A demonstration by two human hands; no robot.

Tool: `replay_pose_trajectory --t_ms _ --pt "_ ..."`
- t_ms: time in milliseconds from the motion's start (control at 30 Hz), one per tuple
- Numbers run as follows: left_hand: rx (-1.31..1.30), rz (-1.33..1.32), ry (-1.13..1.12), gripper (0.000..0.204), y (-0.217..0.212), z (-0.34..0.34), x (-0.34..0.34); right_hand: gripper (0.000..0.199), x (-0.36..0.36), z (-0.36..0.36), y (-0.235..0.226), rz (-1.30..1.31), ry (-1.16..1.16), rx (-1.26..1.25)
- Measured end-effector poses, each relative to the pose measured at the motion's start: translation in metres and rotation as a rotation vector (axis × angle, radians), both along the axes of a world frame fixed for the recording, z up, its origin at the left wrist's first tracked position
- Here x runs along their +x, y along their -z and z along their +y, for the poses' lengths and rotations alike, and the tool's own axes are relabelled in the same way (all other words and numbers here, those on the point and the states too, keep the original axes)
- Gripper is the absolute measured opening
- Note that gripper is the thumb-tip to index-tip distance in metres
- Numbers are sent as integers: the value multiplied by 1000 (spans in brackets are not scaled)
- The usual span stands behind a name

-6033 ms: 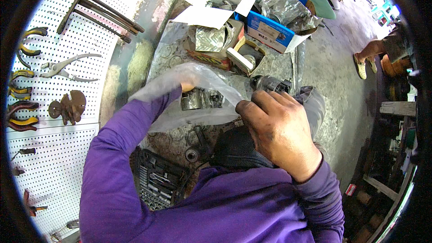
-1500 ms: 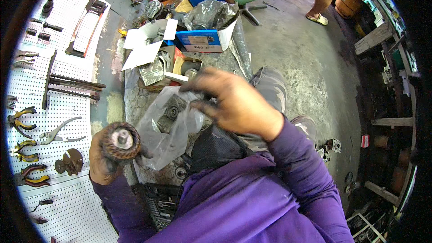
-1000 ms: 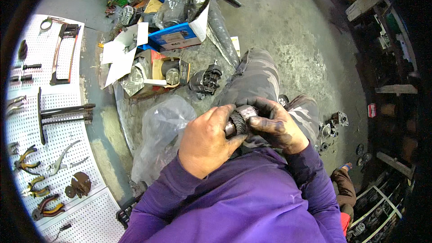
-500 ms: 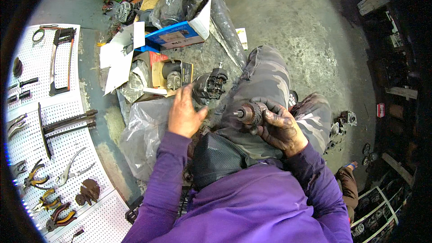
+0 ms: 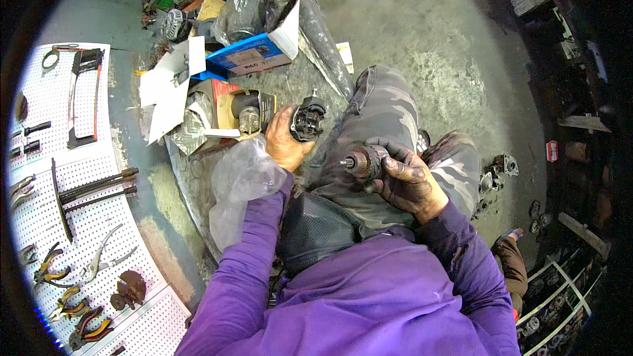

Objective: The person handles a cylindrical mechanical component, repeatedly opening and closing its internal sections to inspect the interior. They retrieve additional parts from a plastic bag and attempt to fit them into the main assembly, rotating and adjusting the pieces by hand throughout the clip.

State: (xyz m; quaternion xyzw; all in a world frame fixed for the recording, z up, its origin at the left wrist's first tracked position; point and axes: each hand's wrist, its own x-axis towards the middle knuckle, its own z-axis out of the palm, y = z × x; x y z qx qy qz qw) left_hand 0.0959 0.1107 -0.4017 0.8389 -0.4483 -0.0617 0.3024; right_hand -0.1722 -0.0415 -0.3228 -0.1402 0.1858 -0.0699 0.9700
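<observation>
In my right hand (image 5: 414, 184), a dark, greasy rotor (image 5: 361, 162) with a short metal shaft is gripped above my lap. Its shaft end points left. My left hand (image 5: 286, 145) is wrapped round the near left side of a round alternator housing (image 5: 307, 121), which sits on the grey work surface with its dark inner parts facing me. The fingertips behind the housing are partly hidden. A crumpled clear plastic bag (image 5: 239, 188) lies against my left wrist and forearm.
Just left of the housing stands an open carton (image 5: 224, 111) with a cylindrical metal part inside. Behind it is a blue and white box (image 5: 254, 56) holding plastic-wrapped parts. Pliers (image 5: 49, 267) and a hacksaw (image 5: 84, 95) lie on the white pegboard (image 5: 99, 198). Metal parts (image 5: 498, 171) rest on the floor at right.
My left hand has moved forward and right onto the alternator housing and taken hold of it. The housing has turned and the plastic bag has shifted onto my forearm. My right hand still holds the rotor.
</observation>
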Motion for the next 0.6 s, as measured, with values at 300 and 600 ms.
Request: replay_pose_trajectory --t_ms 300,600 --pt "-220 273 -35 100 -72 -14 -7 68 -14 -12 -24 6 167 -133" --pt "-327 662 230 98 -121 -61 -58 71 -48 -25 -48 -4 351 -251"
